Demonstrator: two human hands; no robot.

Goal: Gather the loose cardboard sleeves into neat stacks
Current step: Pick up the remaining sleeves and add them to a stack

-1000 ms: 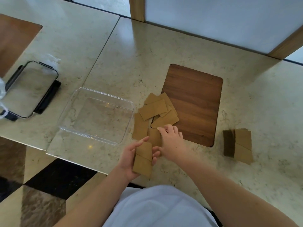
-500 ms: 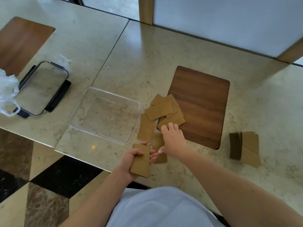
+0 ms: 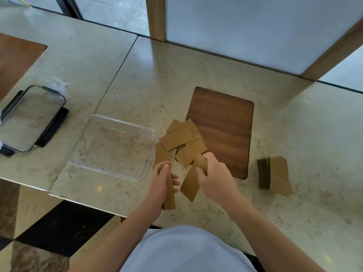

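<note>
Several loose brown cardboard sleeves lie overlapped on the marble counter, at the left edge of a wooden inlay. My left hand grips a small bundle of sleeves edge-on near the counter's front. My right hand pinches one sleeve by its upper end and holds it lifted and tilted just right of the bundle. A gathered stack of sleeves sits apart at the right.
A clear plastic tray stands left of the loose sleeves. Farther left lies a clear lid with black clips. A second wooden inlay shows at the far left. The counter's front edge runs below my hands.
My right hand has closed on a sleeve that lay flat and lifted it toward the bundle. My left hand has turned its bundle edge-on.
</note>
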